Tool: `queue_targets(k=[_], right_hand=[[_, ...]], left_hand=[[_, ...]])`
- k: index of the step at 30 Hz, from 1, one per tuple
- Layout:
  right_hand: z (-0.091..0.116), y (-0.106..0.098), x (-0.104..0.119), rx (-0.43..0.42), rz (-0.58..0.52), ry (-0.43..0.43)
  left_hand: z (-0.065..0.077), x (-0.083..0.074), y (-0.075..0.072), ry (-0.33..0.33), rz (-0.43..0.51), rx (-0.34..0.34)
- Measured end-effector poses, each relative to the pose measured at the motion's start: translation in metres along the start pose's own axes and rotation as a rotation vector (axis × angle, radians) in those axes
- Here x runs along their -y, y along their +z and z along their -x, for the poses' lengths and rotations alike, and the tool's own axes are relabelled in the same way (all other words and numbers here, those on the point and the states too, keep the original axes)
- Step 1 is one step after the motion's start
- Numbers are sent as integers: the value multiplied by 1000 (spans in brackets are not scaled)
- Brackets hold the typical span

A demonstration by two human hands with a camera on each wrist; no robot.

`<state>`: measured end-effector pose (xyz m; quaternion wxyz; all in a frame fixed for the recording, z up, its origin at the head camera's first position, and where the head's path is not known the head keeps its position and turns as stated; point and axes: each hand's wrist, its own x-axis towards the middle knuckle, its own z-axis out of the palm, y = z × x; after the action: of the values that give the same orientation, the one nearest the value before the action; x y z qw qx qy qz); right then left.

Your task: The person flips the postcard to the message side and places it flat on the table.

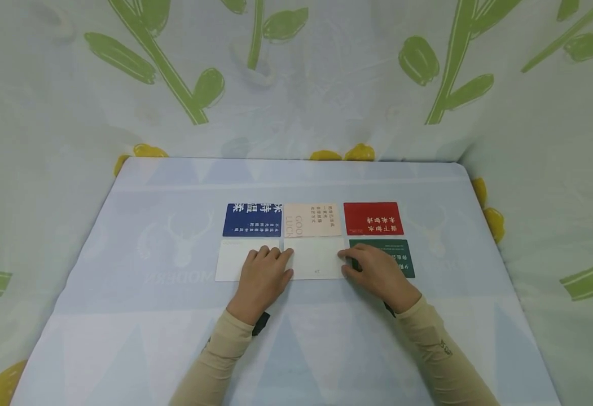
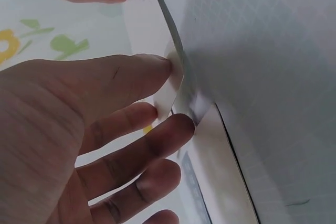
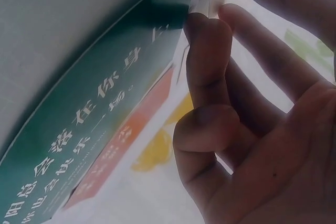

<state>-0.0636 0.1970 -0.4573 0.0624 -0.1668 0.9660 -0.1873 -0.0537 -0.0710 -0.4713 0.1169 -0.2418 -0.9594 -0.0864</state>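
Note:
A white card [image 1: 317,258] lies in the middle of the lower row of cards, between both hands. My left hand [image 1: 263,276] holds its left edge, thumb near the lower corner and index finger higher up; the hand overlaps another white card [image 1: 228,260]. In the left wrist view the middle card [image 2: 149,30] looks slightly bowed near the thumb tip. At its right edge, my right hand [image 1: 377,272] grips with thumb and index finger close together. That hand covers part of a green card [image 1: 404,265] with white writing. The right wrist view shows curled fingers at the white card's edge.
Across the upper row lie a blue card [image 1: 252,220], a cream card [image 1: 303,211] reading GOOD LUCK and a red card [image 1: 373,214]. They rest on a pale blue patterned tablecloth [image 1: 296,349]. A leaf-print curtain [image 1: 326,101] encloses the table's back and sides.

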Motion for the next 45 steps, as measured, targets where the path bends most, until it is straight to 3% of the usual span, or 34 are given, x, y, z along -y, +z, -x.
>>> queue_targets(k=[15,28,34,45], right_hand=[[2,-2,2,12,8,-14],[2,-1,2,0,-5,-22],[2,1,1,-2,-17,-17],[8,0,-6,-82,-57,-5]], left_hand=[[1,-1,-3,-12,12,34],[3,-1,3,18,6,13],[2,0,4,13,-1,41],[1,1,1,-3,0,47]])
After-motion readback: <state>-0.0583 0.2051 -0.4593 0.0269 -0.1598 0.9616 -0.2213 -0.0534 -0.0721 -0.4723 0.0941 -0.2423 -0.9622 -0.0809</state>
